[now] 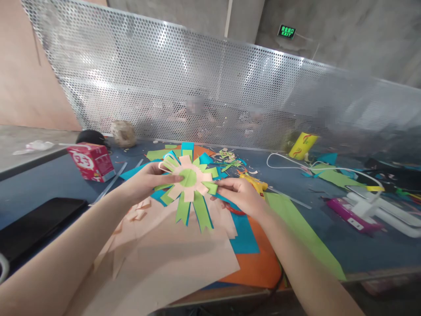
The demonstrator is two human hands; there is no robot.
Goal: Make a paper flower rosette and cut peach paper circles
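Observation:
A layered paper rosette (194, 179) in blue, green and pale peach, with a round green centre and two notched tails, is held up over the table. My left hand (148, 180) grips it from the left, thumb pressed on its front near the centre and fingers hidden behind. My right hand (241, 197) pinches the rosette's right edge at a green loop. Below my right hand shows a red curved handle (238, 212), partly covered. Pale peach sheets (177, 259) and small cut strips (140, 210) lie under the rosette.
A yellow glue gun (255, 182) lies behind my right hand, near paper scraps (230, 160). Left stand a pink box (90, 162) and a black phone (42, 224). To the right are a green sheet (301, 237), a purple power strip (353, 217) and a white cable (286, 156). A perforated metal screen (210, 79) rises behind.

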